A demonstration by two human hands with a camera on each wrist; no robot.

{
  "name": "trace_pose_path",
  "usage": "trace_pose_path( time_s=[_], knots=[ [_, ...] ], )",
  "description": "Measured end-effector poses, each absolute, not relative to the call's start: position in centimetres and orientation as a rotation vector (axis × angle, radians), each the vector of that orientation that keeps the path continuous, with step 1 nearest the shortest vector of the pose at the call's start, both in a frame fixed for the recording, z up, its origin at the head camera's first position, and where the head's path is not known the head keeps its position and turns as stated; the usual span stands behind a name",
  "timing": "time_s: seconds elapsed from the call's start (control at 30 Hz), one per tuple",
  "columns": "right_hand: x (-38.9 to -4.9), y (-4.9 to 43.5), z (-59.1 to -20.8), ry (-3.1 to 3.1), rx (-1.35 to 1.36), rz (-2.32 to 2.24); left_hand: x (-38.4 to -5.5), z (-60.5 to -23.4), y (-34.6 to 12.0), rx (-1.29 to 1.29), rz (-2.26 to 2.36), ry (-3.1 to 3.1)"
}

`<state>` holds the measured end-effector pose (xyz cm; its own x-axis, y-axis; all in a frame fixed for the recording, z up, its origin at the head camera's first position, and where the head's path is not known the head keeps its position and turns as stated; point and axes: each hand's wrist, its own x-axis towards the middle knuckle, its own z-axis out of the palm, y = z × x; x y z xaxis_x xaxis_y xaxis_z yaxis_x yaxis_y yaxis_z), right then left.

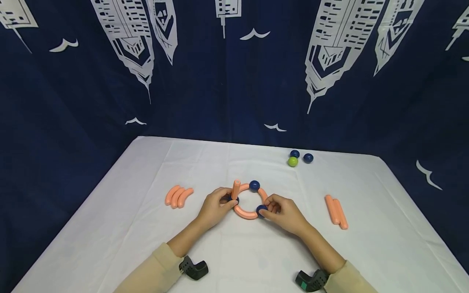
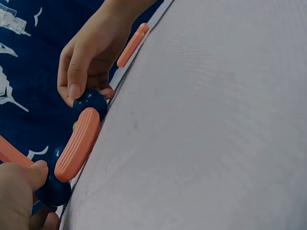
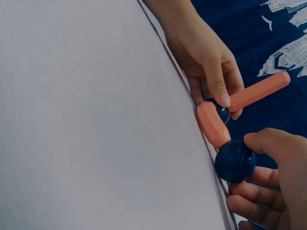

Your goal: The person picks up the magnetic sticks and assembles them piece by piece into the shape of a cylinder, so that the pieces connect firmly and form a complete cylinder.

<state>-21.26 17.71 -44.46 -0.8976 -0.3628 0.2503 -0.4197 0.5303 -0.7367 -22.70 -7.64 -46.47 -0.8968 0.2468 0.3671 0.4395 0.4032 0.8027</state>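
A ring of orange curved rods point(image 1: 244, 214) joined by dark blue balls lies at the middle of the table. One straight orange rod point(image 1: 236, 189) stands up from the ring's left ball point(image 2: 53, 192). My left hand point(image 1: 213, 208) pinches that left ball, its thumb near the base of the upright rod. At the ring's lower right, my right hand point(image 1: 287, 213) grips another blue ball point(image 3: 234, 161) between thumb and fingers. The far blue ball point(image 1: 254, 186) of the ring is untouched. Fingers partly cover both held balls in the head view.
Several loose curved orange rods point(image 1: 178, 197) lie left of the ring. Two straight orange rods point(image 1: 336, 211) lie to the right. At the back are two blue balls point(image 1: 308, 158) and a green ball point(image 1: 292, 162). A dark blue printed cloth point(image 1: 227, 89) hangs behind the white table point(image 1: 146, 179).
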Motion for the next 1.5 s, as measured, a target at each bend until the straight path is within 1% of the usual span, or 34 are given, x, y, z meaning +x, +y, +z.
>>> trace_pose_path(
  time_s=[0.33, 0.57, 0.83, 1.0, 1.27, 1.5],
  knots=[
    [-21.2, 18.3, -44.1, -2.67, 0.749, 1.347, -22.7, -47.0, -7.8, -0.623, -1.456, -2.455],
    [-21.1, 19.4, -43.4, -2.704, 0.694, 1.317, -22.5, -47.0, -8.1, -0.599, -1.464, -2.437],
    [-20.6, 22.0, -42.8, -2.726, 0.604, 1.244, -22.5, -47.0, -8.1, -0.635, -1.444, -2.44],
    [-19.9, 23.9, -42.5, -2.696, 0.529, 1.224, -22.4, -46.9, -8.1, -0.631, -1.428, -2.448],
    [-19.2, 27.1, -41.4, -2.635, 0.336, 1.163, -22.3, -46.9, -7.9, -0.629, -1.43, -2.449],
    [-18.8, 29.9, -41.7, -2.627, 0.138, 1.197, -22.5, -46.7, -7.9, -0.613, -1.408, -2.458]
  ],
)
